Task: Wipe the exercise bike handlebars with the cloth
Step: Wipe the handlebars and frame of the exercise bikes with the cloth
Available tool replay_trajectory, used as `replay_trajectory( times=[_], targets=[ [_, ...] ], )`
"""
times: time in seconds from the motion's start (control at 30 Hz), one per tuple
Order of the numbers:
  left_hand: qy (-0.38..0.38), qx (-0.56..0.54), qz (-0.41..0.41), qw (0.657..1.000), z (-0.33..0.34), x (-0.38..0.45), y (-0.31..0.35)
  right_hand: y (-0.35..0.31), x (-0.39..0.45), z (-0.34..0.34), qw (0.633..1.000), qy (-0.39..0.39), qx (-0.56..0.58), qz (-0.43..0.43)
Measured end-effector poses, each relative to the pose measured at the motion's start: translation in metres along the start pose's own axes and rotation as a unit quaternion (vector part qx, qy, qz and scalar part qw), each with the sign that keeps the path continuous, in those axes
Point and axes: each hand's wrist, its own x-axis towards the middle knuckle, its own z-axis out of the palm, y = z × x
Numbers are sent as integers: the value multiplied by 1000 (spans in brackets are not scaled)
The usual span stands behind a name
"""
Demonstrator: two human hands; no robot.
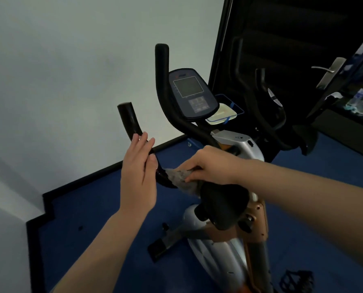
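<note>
The left hand (137, 174) rests its flat, spread palm and fingers against the near handlebar (129, 121), a stiff black tube with a smooth, probably slippery grip, steadying it rather than closing round it. Just to its right, low on the same bar above the saddle (225, 204), sits the grey cloth (181, 179), soft and light, best bunched and wrapped around the tube. The right hand (214, 166), wrist arched, is clamped over it, pressing it onto the bar.

Bare forearms (104, 240); no visible sleeves
</note>
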Motion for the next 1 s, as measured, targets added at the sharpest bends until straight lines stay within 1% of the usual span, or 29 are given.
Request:
replay_trajectory(
  times=[0.27,0.4,0.43,0.5,0.63,0.7,0.8,0.9,1.0],
  targets=[
    [-17,42,-12,999,-5,-2,8,22,-10,-2,995,23,-93,-4],
    [-39,81,4,996,-12,-1,9,20,-16,-2,986,43,-158,16],
    [-46,90,6,995,-14,-1,9,19,-17,-4,987,52,-149,24],
    [-59,109,9,992,-18,-2,9,16,-20,-7,992,69,-96,38],
    [-90,169,-3,982,-24,-7,15,16,-22,-20,996,49,-33,68],
    [-100,185,-15,977,-27,-10,22,13,-23,-26,996,54,-2,71],
    [-102,221,-60,968,-32,-15,34,7,-27,-35,993,96,45,60],
    [-73,257,-113,957,-41,-25,43,-2,-33,-40,984,152,75,59],
    [-51,295,-149,943,-56,-41,54,-13,-47,-44,969,209,118,61]
  ],
)
